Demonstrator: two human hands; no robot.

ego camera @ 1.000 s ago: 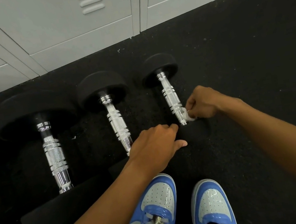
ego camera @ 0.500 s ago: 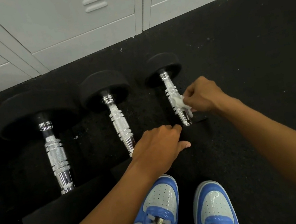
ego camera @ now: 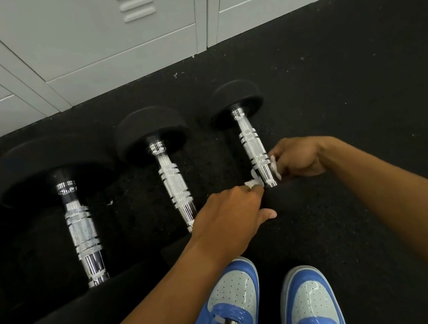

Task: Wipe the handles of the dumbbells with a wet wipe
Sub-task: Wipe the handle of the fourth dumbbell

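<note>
Three dumbbells with black heads and chrome handles lie side by side on the black floor. The right dumbbell's handle is the one being touched. My right hand pinches a white wet wipe wrapped around the near end of that handle, with a tail of the wipe showing on the handle's left side. My left hand lies over this dumbbell's near black head, fingers curled over its far edge right beside the wipe and thumb stretched out. The middle handle and the left handle are untouched.
Pale grey lockers line the wall just behind the dumbbells. My blue and white shoes stand directly below my hands. Black speckled rubber flooring stretches to the right of the dumbbells.
My right hand slid the wipe up the right dumbbell's handle, then back down to its near end. My left hand stayed on the near head.
</note>
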